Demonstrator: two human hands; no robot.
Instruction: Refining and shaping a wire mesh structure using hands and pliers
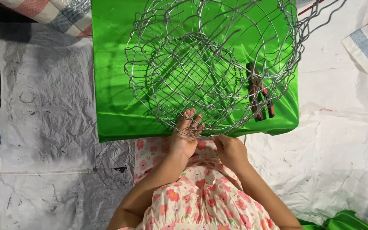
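A view from above, looking down at a person sitting on the ground at a low work surface.

A wide sheet of crinkled white plastic [43, 106] covers the ground, smudged grey on the left. On it sits a low block wrapped in shiny bright green cloth [111, 85], which serves as the worktop and fills the upper middle of the view.

On the green worktop rests a large round basket frame [209, 64] of bent silver wire, open and see-through, with looping scalloped walls and a grid of straight wires at its base. It spans most of the worktop, and its lower rim reaches the near edge, just in front of the person.

The person wears a pale dress with pink flowers [201, 196], seen at the bottom centre.

A pair of pliers [260, 96] with red and dark handles lies on the worktop near its right edge, seen through the basket's wires.

The left hand [186, 136] is at the near edge, fingers spread and threaded up among the wires of the basket's lower rim. The right hand [231, 149] is just beside it, fingers curled in against the same rim; whether it pinches a wire cannot be told.

Striped woven sacks [64, 15] lie at the top left corner and the right edge.
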